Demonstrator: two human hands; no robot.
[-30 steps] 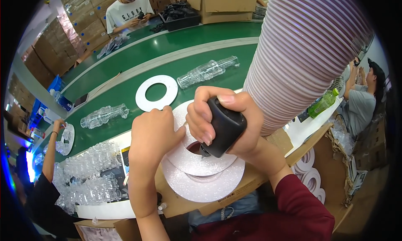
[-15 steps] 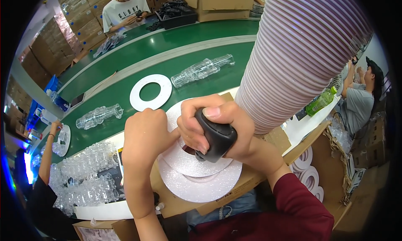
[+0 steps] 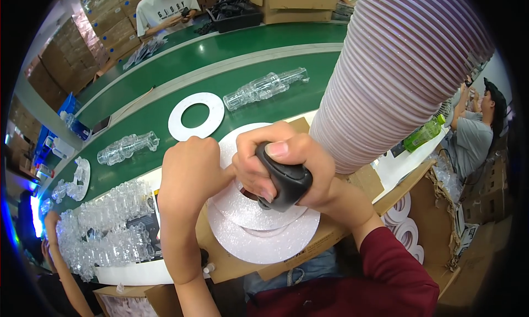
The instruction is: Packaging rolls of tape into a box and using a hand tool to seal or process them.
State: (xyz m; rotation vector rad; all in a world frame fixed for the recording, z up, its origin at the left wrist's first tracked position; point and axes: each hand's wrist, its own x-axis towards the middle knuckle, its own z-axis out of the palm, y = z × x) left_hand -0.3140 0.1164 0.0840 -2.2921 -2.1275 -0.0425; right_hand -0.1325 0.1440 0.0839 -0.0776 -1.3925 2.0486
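Observation:
My right hand [image 3: 317,160] is closed around a rounded black hand-held tool [image 3: 292,182], thumb on top. The tool's lower end meets the inner edge of a glittery white flat ring [image 3: 259,215]; its exact working part is hidden. My left hand [image 3: 190,165] is curled at the left side of that ring, thumb stretched toward the tool, with most fingers out of sight beneath. Under this ring lies another glittery white ring [image 3: 270,251], shifted toward me. Both rest over brown cardboard [image 3: 220,267].
A tall stack of white rings [image 3: 386,85] rises at the right. On the green conveyor [image 3: 160,110] lie a loose white ring [image 3: 175,116] and clear plastic parts [image 3: 264,89]. More clear parts [image 3: 113,226] crowd the left. A box [image 3: 441,218] holds rings at the right. Co-workers sit nearby.
The co-worker's arm at the left has drawn back from the conveyor toward the pile of clear parts. My hands, the tool and the rings stay nearly in place.

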